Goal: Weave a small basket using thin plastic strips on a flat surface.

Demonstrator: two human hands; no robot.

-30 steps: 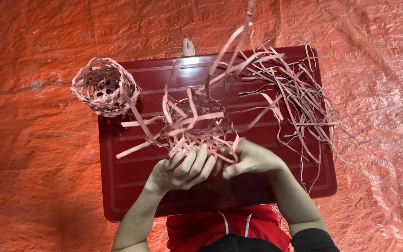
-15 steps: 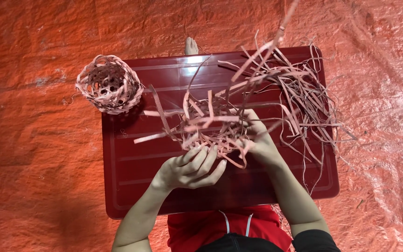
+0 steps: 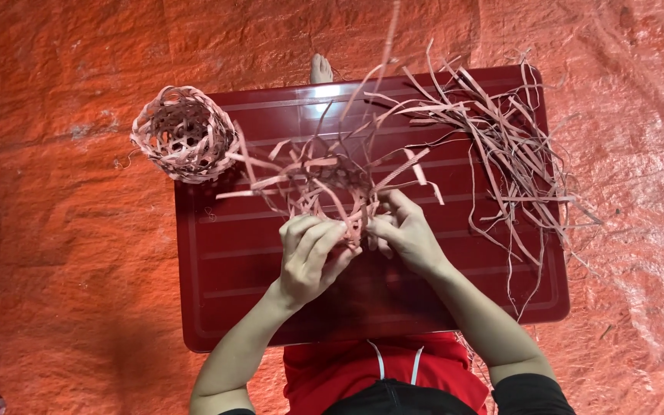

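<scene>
Two hands at work over a dark red table (image 3: 224, 307), which stands on an orange tarpaulin floor covering (image 3: 55, 269).

Item 1: half-woven basket piece (image 3: 324, 188) of thin pinkish strips, held above the table's middle, loose strip ends fanning out toward the far edge. Left hand (image 3: 309, 253): fingers curled closed on the near edge of the weave. Right hand (image 3: 405, 234): fingertips pinched closed on the same edge, just beside the left. Handling, as judged: very light, springy, stiff along each strip yet easily kinked or split; the open weave would likely loosen if pulled by a free end. Best taken at the woven core where strips cross, not at the tails.

Item 2: finished small round basket (image 3: 184, 132), at the table's far left corner, overhanging the edge.

Item 3: bundle of loose strips (image 3: 509, 154), along the right side, some trailing over the right edge.

Item 4: a bare foot (image 3: 320, 69), past the far edge.
</scene>
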